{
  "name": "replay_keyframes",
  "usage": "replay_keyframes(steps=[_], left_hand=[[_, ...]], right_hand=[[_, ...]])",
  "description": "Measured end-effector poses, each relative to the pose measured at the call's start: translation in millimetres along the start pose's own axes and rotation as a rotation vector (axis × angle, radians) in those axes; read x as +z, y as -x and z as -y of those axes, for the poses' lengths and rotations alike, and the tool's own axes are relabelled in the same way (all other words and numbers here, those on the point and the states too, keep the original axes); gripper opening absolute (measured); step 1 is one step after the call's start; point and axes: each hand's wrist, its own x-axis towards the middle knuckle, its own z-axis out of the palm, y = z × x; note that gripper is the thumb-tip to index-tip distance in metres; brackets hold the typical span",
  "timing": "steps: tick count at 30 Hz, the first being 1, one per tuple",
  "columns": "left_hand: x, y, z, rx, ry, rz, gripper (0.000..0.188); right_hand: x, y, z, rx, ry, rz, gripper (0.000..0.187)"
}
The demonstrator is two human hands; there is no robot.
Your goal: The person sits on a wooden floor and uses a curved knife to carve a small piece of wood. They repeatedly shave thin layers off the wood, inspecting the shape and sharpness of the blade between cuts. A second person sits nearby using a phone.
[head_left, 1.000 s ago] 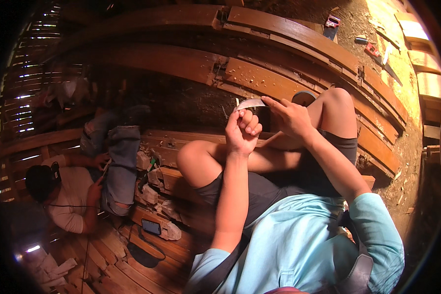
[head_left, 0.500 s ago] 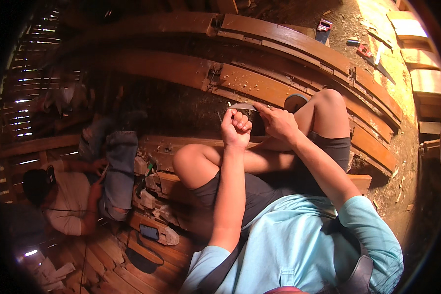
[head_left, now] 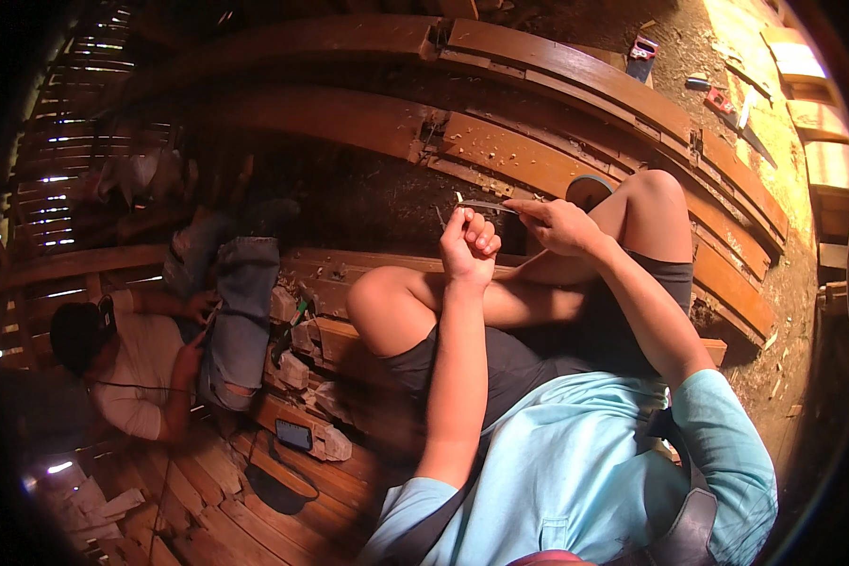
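My right hand point(head_left: 568, 228) is closed round the handle of a knife, its forefinger stretched along the tool. The knife's thin blade point(head_left: 486, 205) points left, across the tip of my left thumb. My left hand point(head_left: 469, 247) is curled with the thumb up, just left of the right hand. From its thumb tip a small pale piece point(head_left: 458, 198) sticks up at the blade's end. Most of that piece is hidden in the fingers, so its kind is unclear. Both hands are held in front of my bent knees.
Long wooden beams point(head_left: 519, 156) with notches and shavings run beyond my knees. Two handsaws, one with a red handle point(head_left: 719, 100), lie on the ground at far right. A person point(head_left: 141, 368) sits at left, working with both hands. A phone point(head_left: 293, 434) rests on planks nearby.
The knife blade has turned and now shows narrower, its tip still by the left thumb. The whole view has shifted slightly, so things appear farther right.
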Motion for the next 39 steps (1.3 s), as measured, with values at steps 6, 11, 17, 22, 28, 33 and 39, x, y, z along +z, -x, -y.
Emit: replay_keyframes(steps=[6,11,17,22,28,33,39], left_hand=[[2.7,-1.7,2.2,0.021,-0.079,-0.083,0.022],[-1.5,-5.5,1.8,0.023,-0.080,-0.083,0.022],[0.2,-9.7,3.6,0.027,-0.100,-0.134,0.023],[0.3,-11.7,3.5,0.028,-0.106,-0.157,0.024],[-0.2,-14.5,3.8,0.028,-0.111,-0.175,0.024],[-0.6,-16.3,4.5,0.031,-0.127,-0.177,0.024],[-4.3,-19.2,4.5,0.030,-0.129,-0.174,0.025]], right_hand=[[7.8,4.4,-1.0,-0.063,0.165,-0.140,0.034],[5.5,3.6,4.8,-0.091,0.238,-0.176,0.034],[7.9,-1.6,-1.9,-0.066,0.241,-0.151,0.035],[7.5,-3.5,-1.1,-0.060,0.248,-0.160,0.034],[5.7,-5.7,0.4,-0.027,0.250,-0.141,0.033],[7.5,-7.3,-2.5,-0.028,0.238,-0.164,0.032],[10.6,-8.4,-3.8,-0.042,0.273,-0.210,0.030]])
